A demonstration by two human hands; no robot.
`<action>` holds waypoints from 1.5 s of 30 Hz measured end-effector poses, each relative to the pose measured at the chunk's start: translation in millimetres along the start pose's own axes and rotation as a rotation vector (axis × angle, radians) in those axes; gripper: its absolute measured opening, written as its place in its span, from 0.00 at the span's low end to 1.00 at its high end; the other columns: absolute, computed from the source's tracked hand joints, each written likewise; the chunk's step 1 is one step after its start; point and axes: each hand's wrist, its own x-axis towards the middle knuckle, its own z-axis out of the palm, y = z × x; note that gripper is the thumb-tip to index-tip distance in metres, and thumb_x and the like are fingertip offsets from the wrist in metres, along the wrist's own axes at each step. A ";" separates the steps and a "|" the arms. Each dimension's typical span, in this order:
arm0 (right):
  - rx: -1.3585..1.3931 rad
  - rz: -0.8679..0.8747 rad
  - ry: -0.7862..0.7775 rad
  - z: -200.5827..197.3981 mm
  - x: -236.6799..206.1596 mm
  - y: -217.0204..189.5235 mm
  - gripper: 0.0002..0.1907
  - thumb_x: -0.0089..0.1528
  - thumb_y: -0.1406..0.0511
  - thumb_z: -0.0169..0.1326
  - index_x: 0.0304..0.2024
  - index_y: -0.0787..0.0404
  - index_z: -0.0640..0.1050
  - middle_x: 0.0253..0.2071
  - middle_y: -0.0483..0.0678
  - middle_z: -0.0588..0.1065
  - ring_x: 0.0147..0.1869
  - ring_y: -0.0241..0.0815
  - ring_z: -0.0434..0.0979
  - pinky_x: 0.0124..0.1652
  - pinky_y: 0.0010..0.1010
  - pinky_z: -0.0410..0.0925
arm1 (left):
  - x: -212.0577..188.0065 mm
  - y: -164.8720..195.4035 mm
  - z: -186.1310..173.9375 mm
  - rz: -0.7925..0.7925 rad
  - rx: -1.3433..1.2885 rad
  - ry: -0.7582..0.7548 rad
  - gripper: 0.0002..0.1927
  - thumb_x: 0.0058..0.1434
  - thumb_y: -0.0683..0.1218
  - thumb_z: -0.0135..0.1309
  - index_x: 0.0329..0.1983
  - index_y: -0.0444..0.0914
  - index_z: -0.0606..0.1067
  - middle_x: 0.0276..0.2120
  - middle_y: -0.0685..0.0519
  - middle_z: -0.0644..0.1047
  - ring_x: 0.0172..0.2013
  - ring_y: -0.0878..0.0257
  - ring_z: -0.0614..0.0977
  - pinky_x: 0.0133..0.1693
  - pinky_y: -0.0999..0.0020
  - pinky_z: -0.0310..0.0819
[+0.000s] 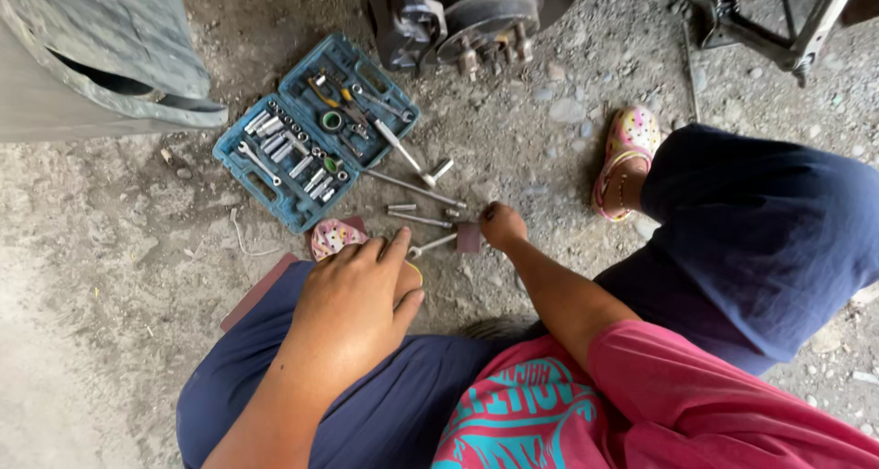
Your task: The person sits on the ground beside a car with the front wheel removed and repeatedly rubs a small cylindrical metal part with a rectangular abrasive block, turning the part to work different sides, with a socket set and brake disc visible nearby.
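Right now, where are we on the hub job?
Done: wheel is off, brake disc and studs exposed; socket set case lies open on the gravel, with extension bars pulled out beside it. In hand: right hand reaches down at a small wrench; left hand rests on the knee, empty. Left: no tool is on the hub yet.

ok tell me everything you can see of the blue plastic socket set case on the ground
The blue plastic socket set case lies fully open and flat on the gravel ground, set at a slant below the bare wheel hub. Its two moulded halves hold rows of chrome sockets, a combination spanner, pliers and bits. A ratchet handle sticks out over its right edge. Neither hand touches it.
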 end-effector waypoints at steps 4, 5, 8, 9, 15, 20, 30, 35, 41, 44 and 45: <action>-0.138 -0.188 -0.075 18.3 -15.0 -44.5 0.17 0.60 0.54 0.57 0.49 0.48 0.79 0.49 0.54 0.79 0.52 0.60 0.79 0.47 0.51 0.72 | -4.9 -15.3 2.5 0.065 -0.009 0.100 0.35 0.54 0.52 0.61 0.64 0.35 0.70 0.46 0.44 0.78 0.48 0.46 0.78 0.47 0.49 0.72; -0.152 -0.238 -0.047 21.6 -14.5 -56.2 0.17 0.59 0.55 0.57 0.50 0.49 0.78 0.50 0.53 0.78 0.52 0.60 0.79 0.47 0.51 0.72 | -3.7 -18.9 1.9 0.048 -0.035 0.072 0.35 0.55 0.52 0.60 0.65 0.35 0.69 0.45 0.45 0.78 0.49 0.48 0.78 0.47 0.50 0.72; -0.280 -0.360 -0.019 29.7 -3.8 -80.4 0.16 0.61 0.59 0.56 0.52 0.48 0.78 0.52 0.50 0.77 0.54 0.58 0.79 0.49 0.49 0.73 | 1.5 -26.3 -2.8 0.035 -0.071 0.049 0.35 0.55 0.52 0.59 0.65 0.35 0.68 0.44 0.47 0.78 0.50 0.49 0.78 0.47 0.51 0.71; -0.335 -0.395 -0.010 31.6 1.0 -83.6 0.15 0.62 0.60 0.55 0.52 0.47 0.78 0.52 0.50 0.77 0.55 0.57 0.79 0.50 0.48 0.73 | 3.0 -27.0 -4.5 0.062 -0.055 0.089 0.34 0.55 0.52 0.60 0.63 0.34 0.69 0.44 0.46 0.78 0.50 0.48 0.77 0.47 0.51 0.71; -0.528 -0.512 -0.063 34.0 21.1 -73.2 0.12 0.65 0.62 0.51 0.51 0.50 0.77 0.52 0.51 0.75 0.57 0.55 0.77 0.44 0.45 0.75 | 12.5 -28.5 -8.7 0.069 -0.059 0.031 0.36 0.55 0.52 0.60 0.66 0.34 0.68 0.46 0.46 0.78 0.49 0.49 0.77 0.47 0.52 0.72; -0.416 -0.529 0.010 12.5 6.3 -63.8 0.16 0.59 0.65 0.56 0.50 0.55 0.76 0.51 0.50 0.76 0.56 0.54 0.77 0.45 0.45 0.74 | 18.6 -19.1 -10.3 0.060 -0.062 0.005 0.36 0.55 0.53 0.60 0.66 0.36 0.68 0.45 0.47 0.78 0.47 0.48 0.79 0.47 0.51 0.72; 0.690 -0.564 0.159 -103.0 -47.8 -123.7 0.20 0.52 0.70 0.62 0.47 0.61 0.75 0.40 0.49 0.77 0.44 0.44 0.81 0.41 0.32 0.78 | 102.1 -14.3 12.4 -0.143 -0.132 0.230 0.26 0.56 0.56 0.61 0.54 0.38 0.78 0.43 0.43 0.83 0.44 0.44 0.83 0.45 0.50 0.77; 0.763 -0.702 0.171 -143.0 -90.6 -129.2 0.21 0.55 0.69 0.65 0.48 0.61 0.72 0.37 0.48 0.77 0.40 0.42 0.79 0.40 0.32 0.75 | 116.0 12.5 39.8 -0.187 -0.372 0.285 0.19 0.55 0.54 0.62 0.46 0.39 0.82 0.39 0.46 0.85 0.42 0.50 0.87 0.43 0.58 0.80; 0.667 -0.955 0.280 -150.6 -106.0 -107.5 0.23 0.54 0.70 0.65 0.49 0.61 0.72 0.40 0.51 0.76 0.43 0.46 0.79 0.43 0.34 0.73 | 112.5 15.0 66.8 -0.197 -0.333 0.317 0.17 0.52 0.51 0.65 0.41 0.37 0.82 0.33 0.46 0.84 0.35 0.50 0.86 0.37 0.58 0.79; 0.690 -1.018 0.253 -132.9 -98.6 -101.0 0.24 0.53 0.67 0.65 0.50 0.62 0.72 0.43 0.52 0.76 0.45 0.49 0.79 0.45 0.36 0.73 | 106.9 9.3 62.9 -0.250 -0.353 0.277 0.15 0.54 0.51 0.64 0.41 0.39 0.83 0.30 0.47 0.84 0.32 0.54 0.87 0.35 0.61 0.80; 0.702 -1.032 0.238 -125.4 -92.5 -96.4 0.25 0.53 0.65 0.65 0.50 0.62 0.72 0.44 0.53 0.76 0.45 0.50 0.79 0.45 0.37 0.73 | 105.0 8.3 58.6 -0.259 -0.347 0.277 0.15 0.54 0.51 0.64 0.41 0.39 0.83 0.30 0.47 0.84 0.31 0.54 0.87 0.35 0.61 0.80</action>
